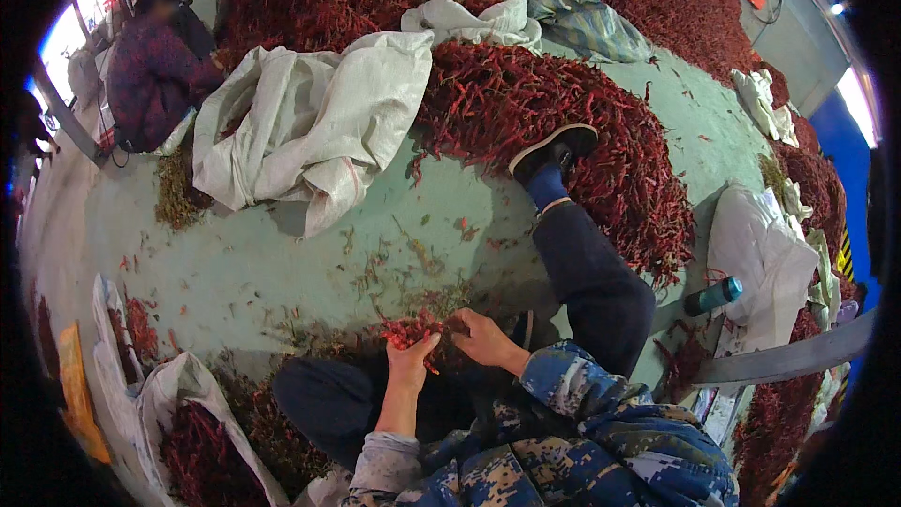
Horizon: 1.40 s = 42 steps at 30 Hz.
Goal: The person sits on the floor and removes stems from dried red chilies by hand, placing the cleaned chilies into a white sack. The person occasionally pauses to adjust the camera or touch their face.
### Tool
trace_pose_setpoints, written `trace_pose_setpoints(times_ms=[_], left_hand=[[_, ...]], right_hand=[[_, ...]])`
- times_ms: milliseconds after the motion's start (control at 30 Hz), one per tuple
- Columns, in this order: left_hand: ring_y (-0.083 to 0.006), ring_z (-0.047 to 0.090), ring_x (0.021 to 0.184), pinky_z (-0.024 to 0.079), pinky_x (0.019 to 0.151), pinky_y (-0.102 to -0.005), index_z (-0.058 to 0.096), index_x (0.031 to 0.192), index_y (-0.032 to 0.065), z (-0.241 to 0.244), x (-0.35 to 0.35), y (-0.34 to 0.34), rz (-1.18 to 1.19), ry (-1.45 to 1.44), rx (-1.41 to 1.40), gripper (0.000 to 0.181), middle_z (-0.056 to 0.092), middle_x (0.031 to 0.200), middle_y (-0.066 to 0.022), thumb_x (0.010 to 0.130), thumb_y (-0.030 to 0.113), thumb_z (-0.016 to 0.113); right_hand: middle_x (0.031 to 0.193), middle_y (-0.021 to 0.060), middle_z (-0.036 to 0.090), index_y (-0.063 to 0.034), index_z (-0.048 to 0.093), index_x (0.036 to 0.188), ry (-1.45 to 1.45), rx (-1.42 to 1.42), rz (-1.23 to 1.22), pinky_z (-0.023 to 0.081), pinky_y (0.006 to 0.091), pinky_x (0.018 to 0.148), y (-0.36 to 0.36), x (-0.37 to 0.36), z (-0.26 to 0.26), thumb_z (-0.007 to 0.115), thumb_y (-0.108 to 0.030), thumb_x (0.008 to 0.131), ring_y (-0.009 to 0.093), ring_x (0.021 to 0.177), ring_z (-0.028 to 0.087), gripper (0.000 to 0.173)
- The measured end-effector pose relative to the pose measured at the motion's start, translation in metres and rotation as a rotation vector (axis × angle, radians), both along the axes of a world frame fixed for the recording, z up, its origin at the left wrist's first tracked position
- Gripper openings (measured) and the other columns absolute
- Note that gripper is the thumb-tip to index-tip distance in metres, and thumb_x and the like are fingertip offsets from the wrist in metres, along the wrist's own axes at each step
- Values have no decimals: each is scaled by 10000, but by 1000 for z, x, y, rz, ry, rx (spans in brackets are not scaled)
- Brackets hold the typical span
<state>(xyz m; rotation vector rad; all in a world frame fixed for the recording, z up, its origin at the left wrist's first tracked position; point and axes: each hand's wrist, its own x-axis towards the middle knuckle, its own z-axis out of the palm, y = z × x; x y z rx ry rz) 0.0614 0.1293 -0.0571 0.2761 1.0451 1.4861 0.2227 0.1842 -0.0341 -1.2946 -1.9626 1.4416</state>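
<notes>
A bunch of dried red chili peppers (410, 328) is gripped in my left hand (408, 360), low over my lap, with tips sticking out past the thumb. Just to its right, my right hand (487, 341) has its fingers bent toward the bunch. Whether anything sits between those fingertips is too small to tell. Stems and leaf scraps (422, 260) are scattered on the green floor (281, 282) in front of my hands. Beyond my outstretched leg and shoe lies a broad heap of dried red chilies (535, 98).
White woven sacks (317, 120) lie ahead, and another open sack (190, 373) at lower left holds chilies. A person (158, 70) sits at far left. To my right are a teal bottle (713, 296), a white sack (757, 253) and a grey metal bar (788, 359). Large chili piles (633, 0) rise behind.
</notes>
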Motion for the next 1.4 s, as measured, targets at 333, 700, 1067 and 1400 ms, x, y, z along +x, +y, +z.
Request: trace_pose_setpoints(times_ms=[333, 700, 1067, 1400], left_hand=[[-191, 633, 838, 535, 773, -352, 565, 1010, 44, -10, -2, 4, 29, -55, -34, 393, 632, 942, -75, 684, -146, 674], [-197, 612, 871, 524, 750, -368, 552, 986, 78, -4, 2, -5, -73, 136, -85, 368, 609, 969, -69, 698, -123, 664], [-262, 609, 907, 557, 735, -458, 473, 1036, 100, -1, -28, -12, 97, -202, 87, 430, 589, 1010, -102, 726, -170, 599], [-185, 609, 811, 531, 652, -321, 475, 1101, 104, 140, -187, -189, 730, 438, 111, 361, 593, 967, -75, 804, -32, 631]], right_hand=[[1000, 117, 635, 28, 554, 1116, -56, -129, 132, 477, 335, 788, 12, -2, -16, 623, -119, 856, 208, 895, 607, 306], [918, 38, 602, 4, 562, 1069, 339, -463, -426, 444, 279, 690, 5, -13, -58, 601, -69, 879, 105, 772, 524, 207], [1147, 165, 573, 6, 438, 1281, -146, 98, 4, 475, 355, 851, 8, -13, -36, 650, -195, 849, 239, 991, 583, 521], [1102, 125, 590, 8, 515, 1193, 138, -169, -28, 451, 366, 878, -44, -12, -50, 618, -177, 854, 229, 1005, 569, 400]])
